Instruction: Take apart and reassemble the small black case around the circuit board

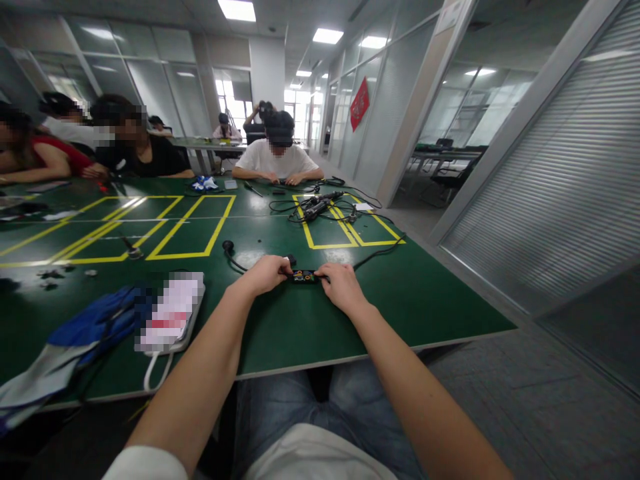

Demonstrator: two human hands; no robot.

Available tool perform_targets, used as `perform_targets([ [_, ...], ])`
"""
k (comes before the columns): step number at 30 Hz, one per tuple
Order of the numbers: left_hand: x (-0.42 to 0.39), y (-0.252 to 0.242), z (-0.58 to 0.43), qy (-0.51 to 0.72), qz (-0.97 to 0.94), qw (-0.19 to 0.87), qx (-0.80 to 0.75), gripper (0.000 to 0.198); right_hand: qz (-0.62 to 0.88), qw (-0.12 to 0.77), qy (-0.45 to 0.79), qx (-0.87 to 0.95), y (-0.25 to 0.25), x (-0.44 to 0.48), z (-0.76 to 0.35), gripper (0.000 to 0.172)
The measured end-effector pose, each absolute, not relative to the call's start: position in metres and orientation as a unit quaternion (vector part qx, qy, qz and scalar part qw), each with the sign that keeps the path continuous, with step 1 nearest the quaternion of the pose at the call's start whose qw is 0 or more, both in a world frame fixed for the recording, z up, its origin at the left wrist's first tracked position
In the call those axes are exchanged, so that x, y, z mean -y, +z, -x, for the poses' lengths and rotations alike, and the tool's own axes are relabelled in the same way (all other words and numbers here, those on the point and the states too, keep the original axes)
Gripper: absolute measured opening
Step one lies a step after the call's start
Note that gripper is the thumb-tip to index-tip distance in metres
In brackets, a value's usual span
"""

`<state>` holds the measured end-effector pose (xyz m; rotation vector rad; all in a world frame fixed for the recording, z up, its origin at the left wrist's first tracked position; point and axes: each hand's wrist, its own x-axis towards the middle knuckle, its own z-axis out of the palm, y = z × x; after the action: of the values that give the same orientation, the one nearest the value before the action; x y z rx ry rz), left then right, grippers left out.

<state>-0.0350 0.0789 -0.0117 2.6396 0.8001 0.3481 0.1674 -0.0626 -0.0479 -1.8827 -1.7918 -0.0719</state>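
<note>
A small black device (305, 276) with coloured round parts lies on the green table (280, 327) in front of me. My left hand (267, 272) grips its left end with the fingers curled. My right hand (340, 285) pinches its right end. Black cables (235, 257) run from the device toward the left and away to the right.
A pixelated white item with a white loop (170, 313) and blue and grey gloves (85, 333) lie at my left. Yellow tape boxes (190, 227) mark the table. Cables and tools (320, 205) lie farther off. Several people sit along the far and left sides. The table edge is near my lap.
</note>
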Motion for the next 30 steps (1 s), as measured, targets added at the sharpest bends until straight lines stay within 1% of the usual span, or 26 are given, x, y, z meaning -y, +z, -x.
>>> perform_targets([
  [7,-0.077,-0.008,0.034,0.111,-0.942,0.158,-0.275,0.029,0.704,0.271,-0.021,0.657,-0.048,0.062,-0.167,0.029],
  [10,-0.074,-0.007,0.033,0.139,-0.943,0.141,-0.268,0.027,0.705,0.271,-0.028,0.654,-0.05,0.062,-0.165,0.029],
  [13,-0.075,-0.012,0.033,0.218,-0.921,0.1,-0.308,0.029,0.704,0.282,-0.026,0.651,-0.052,0.063,-0.164,0.039],
  [15,-0.079,-0.017,0.033,0.247,-0.895,0.088,-0.36,0.037,0.705,0.29,-0.018,0.647,-0.053,0.063,-0.164,0.047],
  [18,-0.084,-0.024,0.034,0.229,-0.881,0.104,-0.4,0.046,0.704,0.292,-0.012,0.647,-0.052,0.064,-0.164,0.049],
  [22,-0.083,-0.022,0.032,0.179,-0.874,0.142,-0.429,0.047,0.705,0.287,-0.013,0.648,-0.051,0.065,-0.163,0.05],
  [26,-0.073,-0.013,0.029,0.159,-0.865,0.124,-0.459,0.046,0.704,0.283,-0.011,0.651,-0.049,0.066,-0.163,0.051],
  [30,-0.068,-0.01,0.028,0.149,-0.868,0.121,-0.457,0.047,0.704,0.283,-0.007,0.651,-0.047,0.067,-0.162,0.049],
])
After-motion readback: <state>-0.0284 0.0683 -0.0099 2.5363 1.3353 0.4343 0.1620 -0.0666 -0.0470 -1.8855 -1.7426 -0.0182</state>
